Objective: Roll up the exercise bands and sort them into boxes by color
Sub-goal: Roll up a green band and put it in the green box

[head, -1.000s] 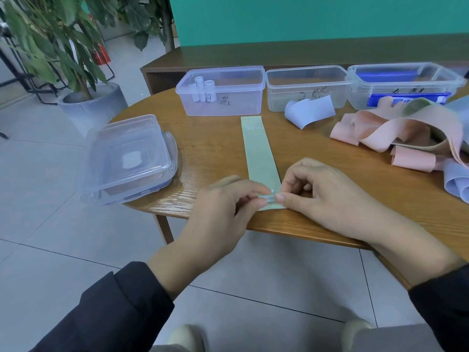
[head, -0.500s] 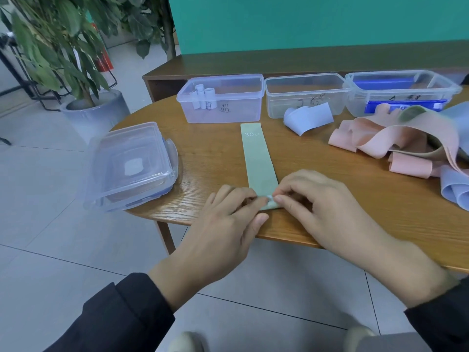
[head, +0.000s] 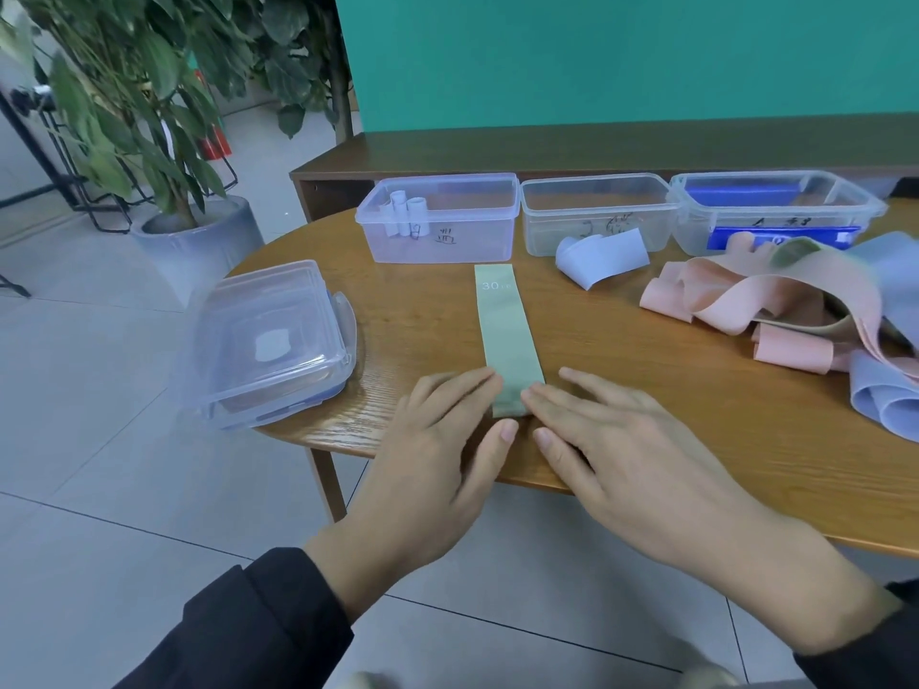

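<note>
1. The green band (head: pixel 506 340) is lying flat and lengthwise on the wooden table (head: pixel 646 390), its far end near the left box (head: pixel 440 218); its near end is sitting between both hands.
2. The left hand (head: pixel 437 455) is pressing it with straight fingers; the right hand (head: pixel 631 455) is doing likewise; neither is gripping.
3. Pink bands (head: pixel 746 300) are lying heaped at right.

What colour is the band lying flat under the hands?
Pale green band, with white "30" print at its far end; head view.
</note>
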Demonstrator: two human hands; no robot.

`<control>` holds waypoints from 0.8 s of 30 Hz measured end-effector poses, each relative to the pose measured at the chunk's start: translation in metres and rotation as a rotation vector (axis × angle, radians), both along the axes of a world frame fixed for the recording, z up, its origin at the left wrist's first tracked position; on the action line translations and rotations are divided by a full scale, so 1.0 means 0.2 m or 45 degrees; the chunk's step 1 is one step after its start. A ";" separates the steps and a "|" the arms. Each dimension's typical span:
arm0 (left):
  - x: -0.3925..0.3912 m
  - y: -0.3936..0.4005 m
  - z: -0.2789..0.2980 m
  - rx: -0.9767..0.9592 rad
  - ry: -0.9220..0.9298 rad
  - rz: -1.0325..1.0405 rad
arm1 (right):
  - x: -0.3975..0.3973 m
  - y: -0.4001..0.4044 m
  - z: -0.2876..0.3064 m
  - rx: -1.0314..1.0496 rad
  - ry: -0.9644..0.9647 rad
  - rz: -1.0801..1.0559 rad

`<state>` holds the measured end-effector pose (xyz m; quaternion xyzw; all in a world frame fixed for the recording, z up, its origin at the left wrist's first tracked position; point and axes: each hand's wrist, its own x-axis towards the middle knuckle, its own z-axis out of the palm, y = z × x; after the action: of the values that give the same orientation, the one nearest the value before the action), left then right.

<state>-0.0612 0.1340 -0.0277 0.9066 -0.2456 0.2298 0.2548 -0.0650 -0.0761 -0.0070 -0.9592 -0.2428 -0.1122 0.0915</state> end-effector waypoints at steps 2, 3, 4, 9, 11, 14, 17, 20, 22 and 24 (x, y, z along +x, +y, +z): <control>-0.02 -0.01 -0.02 -0.067 -0.096 -0.030 | 0.01 0.01 0.02 -0.017 0.056 -0.011; -0.03 -0.02 -0.03 -0.038 -0.127 -0.035 | 0.01 0.01 0.03 -0.022 0.079 -0.012; -0.03 -0.03 -0.04 0.012 -0.148 -0.027 | 0.02 0.01 0.04 -0.019 0.099 -0.014; -0.02 -0.04 -0.03 0.155 -0.078 0.086 | 0.05 0.02 0.05 0.014 0.163 -0.016; -0.01 -0.03 -0.01 0.193 -0.034 0.088 | 0.07 0.01 0.04 0.078 0.162 0.007; 0.02 -0.01 0.02 0.293 0.011 0.094 | 0.06 0.00 0.02 0.201 0.112 0.030; 0.05 0.01 0.04 0.329 0.043 0.081 | 0.04 0.00 0.01 0.214 0.058 0.032; 0.06 0.00 0.05 0.340 0.112 0.097 | 0.06 0.01 0.01 0.125 0.113 0.009; 0.07 0.00 0.05 0.300 0.163 0.109 | 0.08 0.01 0.02 0.077 0.145 0.000; 0.08 0.00 0.05 0.195 0.175 0.126 | 0.10 0.01 0.03 0.073 0.170 -0.010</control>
<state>-0.0448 0.1339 -0.0183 0.9481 -0.1995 0.1599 0.1893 -0.0447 -0.0735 -0.0005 -0.9624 -0.2292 -0.0552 0.1346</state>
